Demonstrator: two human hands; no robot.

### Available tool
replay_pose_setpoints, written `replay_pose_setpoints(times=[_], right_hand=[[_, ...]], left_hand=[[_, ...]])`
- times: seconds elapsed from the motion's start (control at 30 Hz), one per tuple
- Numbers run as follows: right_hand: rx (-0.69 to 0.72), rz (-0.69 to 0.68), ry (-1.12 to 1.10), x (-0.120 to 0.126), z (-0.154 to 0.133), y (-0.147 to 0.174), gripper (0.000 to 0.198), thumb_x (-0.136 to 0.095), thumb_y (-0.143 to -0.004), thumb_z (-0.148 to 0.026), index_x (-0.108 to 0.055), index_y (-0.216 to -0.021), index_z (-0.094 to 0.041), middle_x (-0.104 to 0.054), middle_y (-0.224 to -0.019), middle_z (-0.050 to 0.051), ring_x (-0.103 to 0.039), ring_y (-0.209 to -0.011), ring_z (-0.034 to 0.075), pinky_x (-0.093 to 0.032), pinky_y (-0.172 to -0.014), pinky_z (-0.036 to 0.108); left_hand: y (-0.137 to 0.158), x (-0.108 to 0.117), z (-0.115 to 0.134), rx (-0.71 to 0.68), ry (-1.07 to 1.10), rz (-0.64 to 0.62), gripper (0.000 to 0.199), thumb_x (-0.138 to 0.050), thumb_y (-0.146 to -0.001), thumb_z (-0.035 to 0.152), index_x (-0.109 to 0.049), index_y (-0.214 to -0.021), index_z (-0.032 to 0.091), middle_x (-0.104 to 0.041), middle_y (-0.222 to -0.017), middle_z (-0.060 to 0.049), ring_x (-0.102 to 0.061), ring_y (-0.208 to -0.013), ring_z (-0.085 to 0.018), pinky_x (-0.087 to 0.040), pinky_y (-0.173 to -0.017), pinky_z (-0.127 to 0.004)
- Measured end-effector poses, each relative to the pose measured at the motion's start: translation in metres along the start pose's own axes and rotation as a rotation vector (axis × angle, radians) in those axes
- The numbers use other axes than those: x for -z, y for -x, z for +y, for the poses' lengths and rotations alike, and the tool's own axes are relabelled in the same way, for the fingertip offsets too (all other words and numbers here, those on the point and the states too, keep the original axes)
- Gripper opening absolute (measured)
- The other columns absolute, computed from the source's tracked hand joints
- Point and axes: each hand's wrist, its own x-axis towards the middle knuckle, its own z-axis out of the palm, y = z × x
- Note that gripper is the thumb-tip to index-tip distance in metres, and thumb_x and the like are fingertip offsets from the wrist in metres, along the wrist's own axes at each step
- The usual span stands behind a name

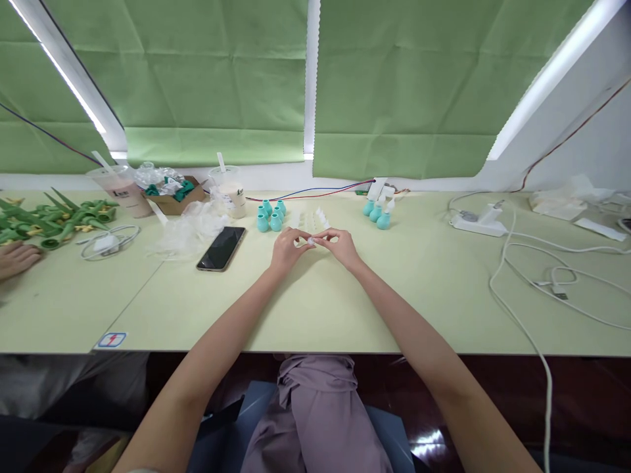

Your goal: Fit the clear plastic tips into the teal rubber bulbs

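Note:
My left hand (pixel 287 249) and my right hand (pixel 341 247) meet above the table, fingertips pinched around one small whitish translucent piece (pixel 311 241). Its exact kind is too small to make out. Just behind my fingers lie rows of small white pieces (pixel 322 218). Several turquoise bulb-shaped bottles (pixel 269 217) stand grouped behind my left hand. Farther right, beyond my right hand, is a second group of turquoise bottles (pixel 377 213), at least one with a white tip on top.
A black phone (pixel 221 249), crumpled clear plastic (pixel 185 230), a cardboard box (pixel 182 200) and two drink cups (pixel 129 194) (pixel 231 197) occupy the left. Green plastic parts (pixel 59 217) lie by another person's hand (pixel 18 259). A power strip (pixel 478 223) and white cables (pixel 507 263) spread rightward.

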Motion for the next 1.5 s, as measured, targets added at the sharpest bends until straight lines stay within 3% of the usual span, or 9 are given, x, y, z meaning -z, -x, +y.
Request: replay_pose_setpoints(times=[0.23,0.47,0.7,0.83,0.97,1.2,1.37,1.5], right_hand=[[-0.216,-0.148,-0.307,0.004,0.006,-0.002,0.028,-0.076,-0.055,-0.044,-0.070,-0.070,-0.021,-0.068,-0.074,0.001,-0.055,-0.069,0.013,-0.041,-0.070,0.028],[-0.348,-0.193,-0.352,0.006,0.016,-0.003,0.026,-0.078,-0.052,-0.041,-0.069,-0.068,-0.022,-0.065,-0.071,-0.001,-0.051,-0.061,0.010,-0.032,-0.055,0.024],[-0.368,-0.164,-0.392,0.007,0.009,-0.002,0.029,-0.080,-0.050,-0.038,-0.070,-0.072,-0.021,-0.066,-0.071,-0.001,-0.053,-0.065,0.010,-0.037,-0.056,0.023],[-0.432,-0.184,-0.563,0.009,0.007,-0.001,0.034,-0.083,-0.045,-0.031,-0.072,-0.075,-0.021,-0.068,-0.075,0.000,-0.060,-0.075,0.012,-0.047,-0.072,0.026],[-0.433,-0.207,-0.593,0.012,0.007,-0.001,0.031,-0.084,-0.045,-0.029,-0.072,-0.072,-0.019,-0.069,-0.077,0.002,-0.062,-0.079,0.014,-0.049,-0.080,0.029],[-0.374,-0.160,-0.621,0.006,0.007,0.001,0.026,-0.082,-0.049,-0.032,-0.072,-0.069,-0.018,-0.070,-0.101,0.007,-0.063,-0.092,0.017,-0.047,-0.086,0.029],[-0.354,-0.143,-0.647,-0.001,0.007,0.002,0.026,-0.082,-0.049,-0.032,-0.072,-0.070,-0.019,-0.071,-0.093,0.005,-0.064,-0.090,0.016,-0.047,-0.086,0.030],[-0.385,-0.130,-0.674,-0.003,0.010,0.001,0.025,-0.082,-0.049,-0.029,-0.072,-0.069,-0.019,-0.072,-0.084,0.004,-0.065,-0.084,0.015,-0.048,-0.087,0.029]], left_hand=[[0.001,-0.002,-0.002,-0.105,-0.048,-0.012,0.028,-0.061,-0.077,0.048,-0.066,-0.075,0.021,-0.068,-0.077,-0.006,-0.055,-0.073,-0.018,-0.044,-0.069,-0.032],[0.003,-0.001,0.000,-0.225,-0.117,-0.037,0.026,-0.055,-0.083,0.043,-0.066,-0.076,0.020,-0.069,-0.080,-0.006,-0.058,-0.077,-0.018,-0.044,-0.072,-0.032],[0.004,0.000,0.000,-0.255,-0.145,-0.034,0.026,-0.053,-0.084,0.042,-0.066,-0.077,0.021,-0.068,-0.079,-0.006,-0.057,-0.077,-0.017,-0.044,-0.072,-0.032],[0.004,0.000,0.003,-0.252,-0.145,-0.060,0.027,-0.052,-0.085,0.042,-0.066,-0.076,0.020,-0.068,-0.079,-0.006,-0.058,-0.078,-0.017,-0.044,-0.073,-0.033],[0.005,-0.002,0.003,-0.260,-0.144,-0.010,0.026,-0.054,-0.084,0.042,-0.065,-0.077,0.020,-0.068,-0.079,-0.006,-0.058,-0.077,-0.017,-0.045,-0.071,-0.032],[0.005,-0.004,0.001,-0.310,-0.142,0.081,0.021,-0.059,-0.081,0.039,-0.063,-0.076,0.019,-0.067,-0.075,-0.004,-0.057,-0.073,-0.015,-0.045,-0.067,-0.030],[0.004,-0.006,0.002,-0.292,-0.124,0.169,0.018,-0.062,-0.079,0.036,-0.061,-0.075,0.018,-0.066,-0.072,-0.003,-0.055,-0.069,-0.014,-0.045,-0.063,-0.028],[0.004,-0.004,0.003,-0.348,-0.176,0.141,0.017,-0.059,-0.081,0.033,-0.062,-0.075,0.018,-0.066,-0.071,-0.002,-0.055,-0.069,-0.014,-0.045,-0.064,-0.028]])
